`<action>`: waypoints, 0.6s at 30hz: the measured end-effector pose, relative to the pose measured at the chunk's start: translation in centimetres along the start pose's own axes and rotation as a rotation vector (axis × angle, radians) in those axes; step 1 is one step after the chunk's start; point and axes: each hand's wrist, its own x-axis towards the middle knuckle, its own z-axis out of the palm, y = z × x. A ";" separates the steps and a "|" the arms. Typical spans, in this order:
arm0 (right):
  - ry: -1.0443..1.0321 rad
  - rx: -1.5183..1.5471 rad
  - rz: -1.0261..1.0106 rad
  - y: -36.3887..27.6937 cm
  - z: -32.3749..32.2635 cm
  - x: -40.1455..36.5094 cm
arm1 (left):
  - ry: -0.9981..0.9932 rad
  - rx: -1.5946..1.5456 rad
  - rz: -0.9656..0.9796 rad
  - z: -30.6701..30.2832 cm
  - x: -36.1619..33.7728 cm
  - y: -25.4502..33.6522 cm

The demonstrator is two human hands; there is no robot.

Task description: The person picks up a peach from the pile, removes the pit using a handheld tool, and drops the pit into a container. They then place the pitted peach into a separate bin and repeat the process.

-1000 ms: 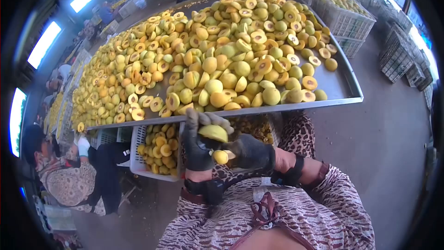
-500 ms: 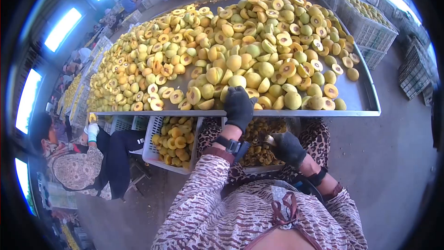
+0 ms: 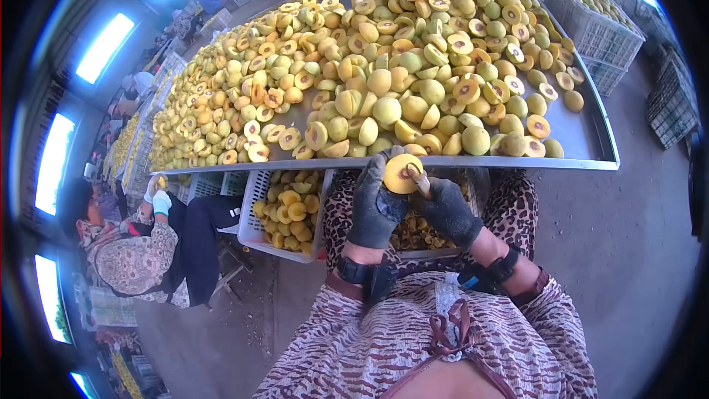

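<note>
A halved yellow fruit (image 3: 401, 174), cut face up, is held in my left hand (image 3: 375, 207), which wears a dark glove. My right hand (image 3: 450, 210), also gloved, is closed around a small tool (image 3: 421, 183) whose tip touches the cut face beside the pit. Both hands are just off the near edge of the metal table (image 3: 583, 165), which carries a large heap of halved fruit (image 3: 347, 66). Below my hands a container of brown pits and scraps (image 3: 417, 236) is partly hidden.
A white crate (image 3: 255, 222) of fruit halves stands left of my knees. Another person (image 3: 140, 251) sits at the far left with a fruit in gloved hands. Stacked crates (image 3: 602, 37) stand beyond the table at right. One more person is partly visible at the far side.
My left hand has come back from the heap with a fruit half. My right hand has moved up and left, bringing the tool to it. The view has shifted slightly.
</note>
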 end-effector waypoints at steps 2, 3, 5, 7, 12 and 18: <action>0.037 -0.015 0.029 -0.2 0.0 -0.5 | -0.028 0.067 0.002 -0.5 -0.1 -2.1; 0.075 -0.026 0.055 -0.4 -0.1 -0.8 | -0.032 0.061 -0.001 -0.3 0.0 -2.1; 0.106 -0.037 0.085 -1.4 -0.2 -1.6 | -0.050 -0.403 -0.182 0.3 0.3 -2.2; 0.133 -0.046 0.122 -1.7 -0.4 -2.0 | -0.052 -0.359 -0.152 1.0 0.5 -2.4; 0.086 0.036 0.217 -1.4 -0.4 -1.6 | 0.080 -0.147 0.031 2.6 0.8 -3.2; -0.163 0.397 0.273 -1.5 -2.5 -0.9 | -0.006 0.027 0.077 3.2 0.3 -2.2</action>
